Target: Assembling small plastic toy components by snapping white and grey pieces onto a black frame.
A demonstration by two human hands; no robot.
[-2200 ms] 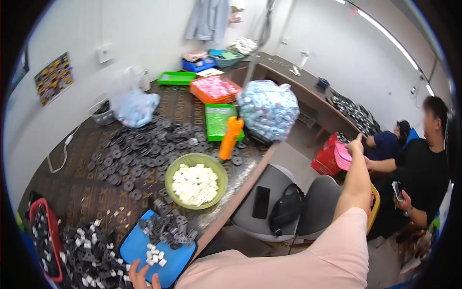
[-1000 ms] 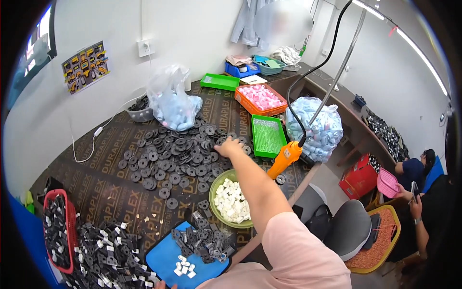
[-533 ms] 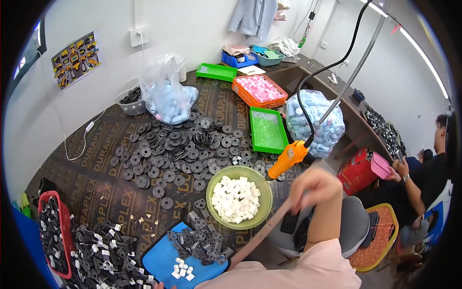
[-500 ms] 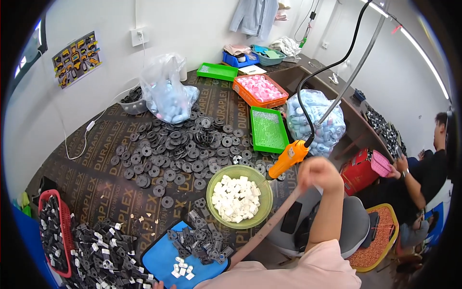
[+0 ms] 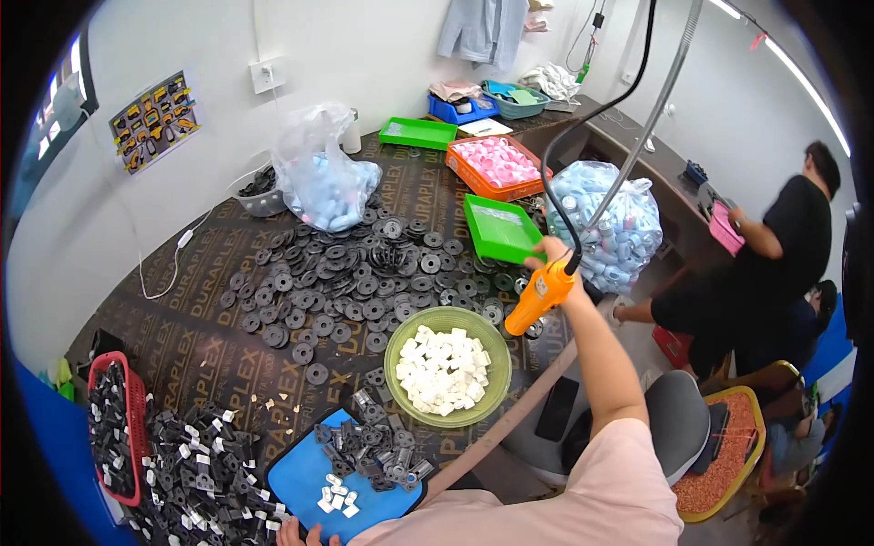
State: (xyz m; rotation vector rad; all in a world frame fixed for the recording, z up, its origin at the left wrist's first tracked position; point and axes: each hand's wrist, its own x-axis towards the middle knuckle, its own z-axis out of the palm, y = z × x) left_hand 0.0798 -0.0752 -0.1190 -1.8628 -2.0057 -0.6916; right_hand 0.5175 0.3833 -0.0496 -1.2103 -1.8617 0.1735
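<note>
My right hand reaches out behind the hanging orange electric screwdriver, which partly hides it. Its fingers close on the near right corner of a green tray holding small clear or shiny bits. At the bottom edge, my left hand shows only its fingertips, spread along the near edge of a blue mat. On that mat lie several small white parts and a heap of black plastic parts. A green basket full of white pieces stands beyond the mat.
Black discs spread over the table. Dark parts with white ends pile beside a red basket. Behind stand an orange tray of pink pieces and bags of blue pieces. A person with a pink basket stands at right.
My right hand has moved from beside the screwdriver out to the green tray, whose near edge has shifted away and tilted. The other person now stands more upright, pink basket raised.
</note>
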